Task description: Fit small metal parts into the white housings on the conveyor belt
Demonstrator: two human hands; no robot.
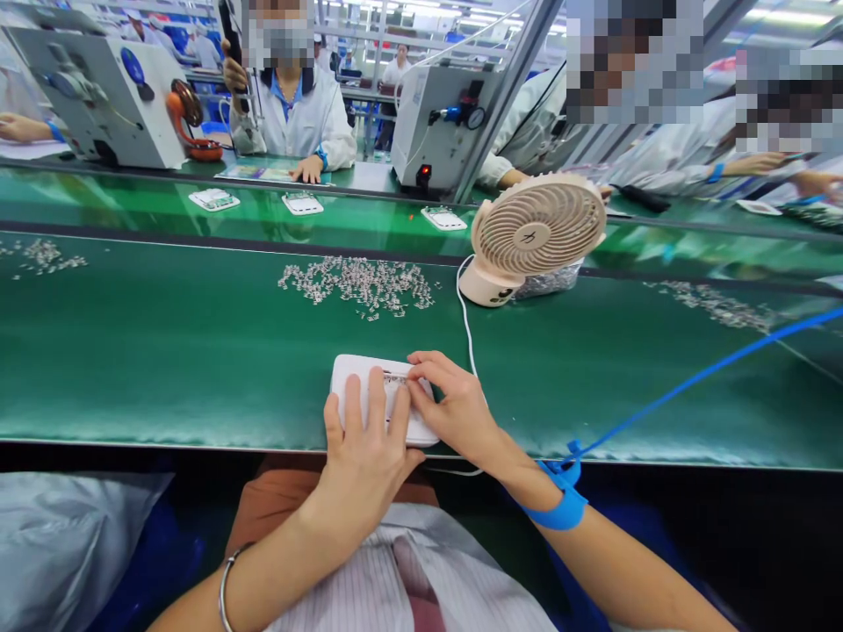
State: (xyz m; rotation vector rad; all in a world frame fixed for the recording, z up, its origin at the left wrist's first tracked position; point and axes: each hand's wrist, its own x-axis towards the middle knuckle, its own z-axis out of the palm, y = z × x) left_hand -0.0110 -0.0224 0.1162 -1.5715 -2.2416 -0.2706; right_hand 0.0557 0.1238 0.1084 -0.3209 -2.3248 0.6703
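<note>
Green bench mat (164, 351) underfoot of action, busy factory line behind. White casing (356, 373) lies at near edge, long axis running left-right. Left hand (359, 456) flat on top, fingers spread, pinning it. Right hand (454, 408) comes in from right, fingertips pinched narrow on small metal part (395, 378) at casing's upper edge. Blue wrist strap (563, 505) trails cord rightward. Loose metal parts pile (359, 285) straight beyond, beige desk fan (536, 233) right of pile. Workers in white coats opposite.

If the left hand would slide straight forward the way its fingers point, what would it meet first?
Probably the scattered pile of small silvery metal parts on the green belt. The left hand lies flat on the white rounded plastic casing, fingers pointing away from the person; beyond it the belt looks bare until that pile. Depth is uncertain.
</note>
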